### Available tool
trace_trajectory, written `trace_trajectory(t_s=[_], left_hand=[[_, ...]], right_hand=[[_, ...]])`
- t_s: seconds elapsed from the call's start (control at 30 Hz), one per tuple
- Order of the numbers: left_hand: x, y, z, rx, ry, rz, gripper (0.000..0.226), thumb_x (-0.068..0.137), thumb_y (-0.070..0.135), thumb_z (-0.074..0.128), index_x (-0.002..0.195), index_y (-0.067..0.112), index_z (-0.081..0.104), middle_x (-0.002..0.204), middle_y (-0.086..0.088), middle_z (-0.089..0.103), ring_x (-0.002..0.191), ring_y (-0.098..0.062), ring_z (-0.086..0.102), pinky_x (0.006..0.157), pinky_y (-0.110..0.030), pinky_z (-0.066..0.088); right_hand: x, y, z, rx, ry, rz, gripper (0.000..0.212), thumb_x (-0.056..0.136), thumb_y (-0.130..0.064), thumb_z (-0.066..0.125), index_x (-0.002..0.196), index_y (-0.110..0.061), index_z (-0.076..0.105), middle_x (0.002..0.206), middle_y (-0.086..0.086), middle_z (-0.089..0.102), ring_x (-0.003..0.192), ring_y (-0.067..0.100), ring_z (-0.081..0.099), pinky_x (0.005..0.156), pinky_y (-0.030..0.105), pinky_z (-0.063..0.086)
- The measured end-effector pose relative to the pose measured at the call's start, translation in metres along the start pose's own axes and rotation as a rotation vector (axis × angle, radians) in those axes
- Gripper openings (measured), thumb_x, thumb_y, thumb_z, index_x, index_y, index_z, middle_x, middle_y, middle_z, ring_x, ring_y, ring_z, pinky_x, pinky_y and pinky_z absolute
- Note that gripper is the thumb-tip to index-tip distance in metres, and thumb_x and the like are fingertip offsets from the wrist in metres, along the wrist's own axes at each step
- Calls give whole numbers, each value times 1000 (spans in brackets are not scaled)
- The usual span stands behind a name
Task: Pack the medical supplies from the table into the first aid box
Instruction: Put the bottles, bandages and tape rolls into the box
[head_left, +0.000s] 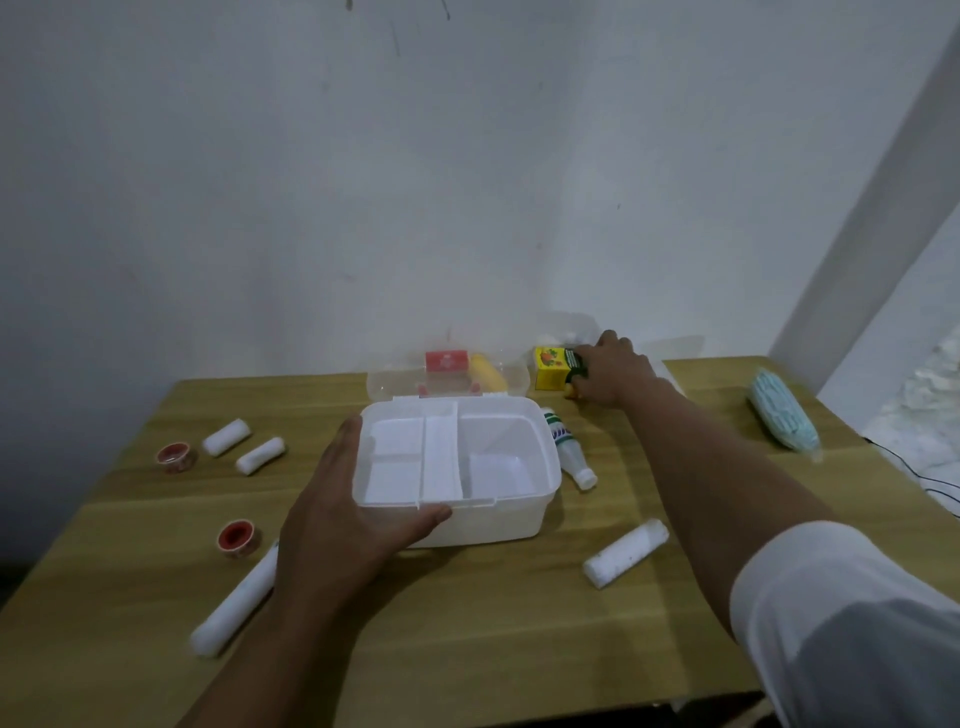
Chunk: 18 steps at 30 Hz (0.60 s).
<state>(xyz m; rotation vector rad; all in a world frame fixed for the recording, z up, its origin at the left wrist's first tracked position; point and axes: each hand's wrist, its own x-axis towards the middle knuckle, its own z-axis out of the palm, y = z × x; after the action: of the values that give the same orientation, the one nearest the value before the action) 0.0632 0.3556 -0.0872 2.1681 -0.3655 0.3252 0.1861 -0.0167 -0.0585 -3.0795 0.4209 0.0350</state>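
The white first aid box stands open mid-table, its clear lid tipped back and an empty divided tray inside. My left hand grips the box's front-left corner. My right hand reaches to the back and closes around a small yellow and green carton. White bandage rolls lie at the left, front left and right. Two red tape rolls sit on the left. A white bottle lies against the box's right side.
A pack of pale blue face masks lies at the far right. Behind the lid are a red packet and a yellow item. The wooden table meets a white wall at the back; a black cable trails off the right edge.
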Motion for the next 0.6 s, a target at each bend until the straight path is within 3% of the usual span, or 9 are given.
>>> trace_trajectory(t_s=[0.1,0.2,0.37,0.6], left_hand=[[-2,2,-3,-16,-17,31,109,53,72,81,145,54,24,128,46,37,120,7,41,88,-27,45],[0,5,-1,-9,-4,25,109,52,75,77,144,55,22,124,49,34,119,9,39,89,-26,43],[-1,8,1,-4,12,31,108,54,68,83,143,55,22,122,50,34,116,13,37,86,-21,40],[-2,9,-2,-4,18,-24,105,55,67,84,143,46,31,127,36,43,117,5,42,87,-29,43]], right_hand=[[4,-2,-2,41,4,6,64,88,-42,64,148,-25,47,146,13,47,132,38,47,104,55,43],[7,-3,-5,60,-27,10,63,85,-41,68,143,-25,48,138,10,53,127,37,52,102,54,42],[9,5,-5,138,-67,-14,68,88,-38,70,151,-28,45,138,17,45,127,41,51,105,53,46],[-10,5,-24,141,11,-79,66,90,-36,74,149,-19,49,134,18,46,117,39,57,101,46,51]])
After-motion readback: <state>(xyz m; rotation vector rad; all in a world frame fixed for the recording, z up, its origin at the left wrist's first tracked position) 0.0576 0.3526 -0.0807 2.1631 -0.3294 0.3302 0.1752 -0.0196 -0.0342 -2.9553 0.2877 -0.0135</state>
